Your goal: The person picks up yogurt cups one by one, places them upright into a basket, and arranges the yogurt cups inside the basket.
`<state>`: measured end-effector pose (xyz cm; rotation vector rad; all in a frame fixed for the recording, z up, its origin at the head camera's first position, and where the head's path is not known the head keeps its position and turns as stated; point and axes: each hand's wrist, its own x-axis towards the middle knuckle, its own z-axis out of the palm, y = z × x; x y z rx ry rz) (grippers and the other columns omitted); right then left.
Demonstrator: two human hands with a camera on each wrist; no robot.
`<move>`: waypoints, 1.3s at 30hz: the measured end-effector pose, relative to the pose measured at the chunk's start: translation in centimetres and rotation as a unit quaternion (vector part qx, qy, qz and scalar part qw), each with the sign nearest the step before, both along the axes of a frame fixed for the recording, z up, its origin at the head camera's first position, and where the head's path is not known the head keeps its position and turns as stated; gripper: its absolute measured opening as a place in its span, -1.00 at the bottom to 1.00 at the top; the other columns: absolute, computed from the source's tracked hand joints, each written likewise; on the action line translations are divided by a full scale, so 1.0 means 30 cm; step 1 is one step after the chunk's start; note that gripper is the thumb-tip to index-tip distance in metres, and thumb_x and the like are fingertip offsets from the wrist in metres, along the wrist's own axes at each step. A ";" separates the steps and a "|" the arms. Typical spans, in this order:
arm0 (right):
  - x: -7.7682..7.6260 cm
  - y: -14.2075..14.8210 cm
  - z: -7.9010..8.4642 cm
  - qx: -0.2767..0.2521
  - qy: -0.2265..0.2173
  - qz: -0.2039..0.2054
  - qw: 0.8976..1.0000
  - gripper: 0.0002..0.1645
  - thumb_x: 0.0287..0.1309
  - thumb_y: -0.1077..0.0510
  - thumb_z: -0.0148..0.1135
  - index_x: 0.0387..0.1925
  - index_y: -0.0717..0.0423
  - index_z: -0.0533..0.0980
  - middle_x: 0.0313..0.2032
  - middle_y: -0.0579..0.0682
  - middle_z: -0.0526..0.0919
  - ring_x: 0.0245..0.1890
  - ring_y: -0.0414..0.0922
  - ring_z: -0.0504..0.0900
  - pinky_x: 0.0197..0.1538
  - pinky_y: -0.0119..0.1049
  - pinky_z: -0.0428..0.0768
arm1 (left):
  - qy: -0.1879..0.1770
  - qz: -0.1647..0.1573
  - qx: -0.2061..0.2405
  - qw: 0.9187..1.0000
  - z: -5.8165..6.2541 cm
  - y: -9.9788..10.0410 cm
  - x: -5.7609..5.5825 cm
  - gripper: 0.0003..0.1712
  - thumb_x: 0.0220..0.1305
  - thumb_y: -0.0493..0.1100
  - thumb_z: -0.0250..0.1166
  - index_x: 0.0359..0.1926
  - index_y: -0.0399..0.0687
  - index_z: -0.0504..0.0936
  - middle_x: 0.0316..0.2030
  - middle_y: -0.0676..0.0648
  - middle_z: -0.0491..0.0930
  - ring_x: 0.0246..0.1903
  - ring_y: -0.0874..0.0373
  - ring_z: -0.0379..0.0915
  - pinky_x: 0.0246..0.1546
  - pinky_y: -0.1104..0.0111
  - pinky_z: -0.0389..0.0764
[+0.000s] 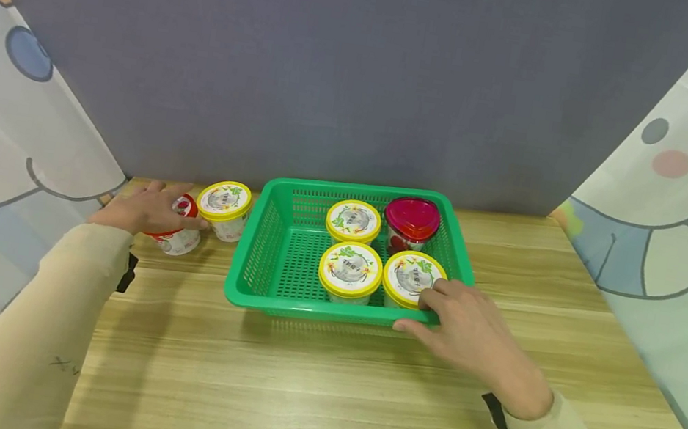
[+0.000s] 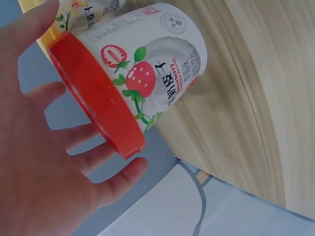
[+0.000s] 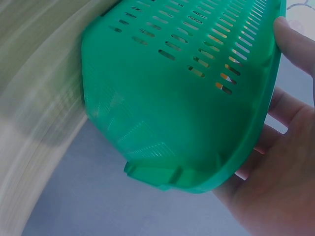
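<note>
My left hand (image 1: 147,210) reaches over a strawberry milk-pudding cup (image 2: 147,73) with a red lid. In the left wrist view its fingers are spread and loosely bent around the lid, not closed on it. A yellow-lidded cup (image 1: 224,200) stands right beside that cup, outside the basket. My right hand (image 1: 467,326) grips the front right corner of a green plastic basket (image 1: 277,305), thumb outside the rim and fingers over it. Those fingers overlap the nearest yellow-lidded cup (image 1: 409,272) inside.
Two more yellow-lidded cups, one at the front (image 1: 351,269) and one behind it (image 1: 353,219), stand in the basket. A container with a pink heart-shaped lid (image 1: 412,217) is at its back right. A grey panel (image 1: 365,69) rises behind the wooden table (image 1: 303,401).
</note>
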<state>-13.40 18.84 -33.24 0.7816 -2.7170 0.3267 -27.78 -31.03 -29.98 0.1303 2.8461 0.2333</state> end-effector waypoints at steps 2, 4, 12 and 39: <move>0.000 0.000 0.000 0.001 -0.001 -0.001 1.000 -0.53 -0.01 -0.26 0.53 -0.47 -0.02 0.53 -0.51 -0.21 0.40 -0.50 -0.22 0.34 -0.44 -0.32 0.36 | -0.007 0.002 -0.002 1.000 -0.008 -0.003 -0.005 0.22 0.24 0.54 0.14 0.63 0.05 -0.16 0.47 -0.58 -0.20 0.33 -0.72 -0.15 0.08 -0.56 0.13; 0.001 0.000 0.000 0.001 -0.003 -0.001 1.000 -0.52 0.00 -0.28 0.52 -0.46 -0.02 0.54 -0.50 -0.21 0.41 -0.49 -0.22 0.35 -0.44 -0.32 0.37 | -0.014 0.003 -0.001 1.000 -0.014 -0.005 -0.010 0.21 0.25 0.53 0.14 0.63 0.02 -0.16 0.43 -0.62 -0.15 0.32 -0.71 -0.13 0.07 -0.56 0.13; 0.002 -0.001 -0.002 0.001 -0.004 -0.002 1.000 -0.52 0.00 -0.29 0.51 -0.44 -0.02 0.56 -0.49 -0.20 0.43 -0.48 -0.22 0.37 -0.42 -0.31 0.39 | -0.011 0.003 -0.001 1.000 -0.028 -0.009 -0.018 0.13 0.29 0.49 0.14 0.55 -0.16 0.00 0.20 -0.62 0.12 0.18 -0.60 0.06 -0.03 -0.53 0.26; 0.000 -0.003 -0.003 0.004 0.005 -0.004 1.000 -0.53 -0.02 -0.25 0.54 -0.45 0.00 0.55 -0.49 -0.19 0.43 -0.48 -0.19 0.38 -0.44 -0.29 0.39 | 0.008 0.000 -0.012 1.000 -0.052 -0.019 -0.036 0.01 0.34 0.42 0.14 0.49 -0.19 0.11 0.13 -0.58 0.17 0.15 -0.63 0.12 -0.01 -0.53 0.25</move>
